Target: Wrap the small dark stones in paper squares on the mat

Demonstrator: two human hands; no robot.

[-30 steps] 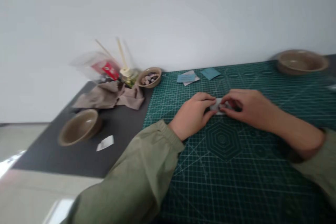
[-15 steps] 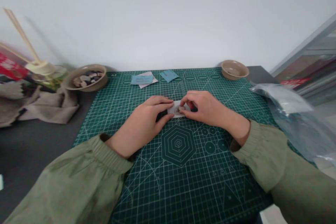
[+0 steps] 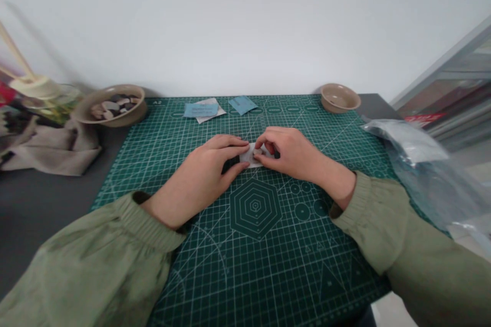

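Note:
A small white wipe (image 3: 245, 156) lies on the green cutting mat (image 3: 256, 271), between my hands. My left hand (image 3: 209, 166) pinches its left end, thumb at the near edge and fingers at the far edge. Between the thumb and fingertips of my right hand (image 3: 288, 150) is a small pale pebble (image 3: 257, 153), held against the wipe. The right hand covers the wipe's right part, and my fingers hide some of the pebble.
A brown bowl of stones (image 3: 114, 107) stands at the back left, near a grey cloth (image 3: 53, 145) and a reed diffuser (image 3: 36, 87). Torn blue packets (image 3: 201, 110) lie behind my hands. Another brown bowl (image 3: 340, 98) and a clear plastic bag (image 3: 418, 163) are at right.
The view has shifted slightly, so everything sits a little further left and higher. Both hands keep their grips, and the right fingers have shifted slightly with the pebble on the wipe.

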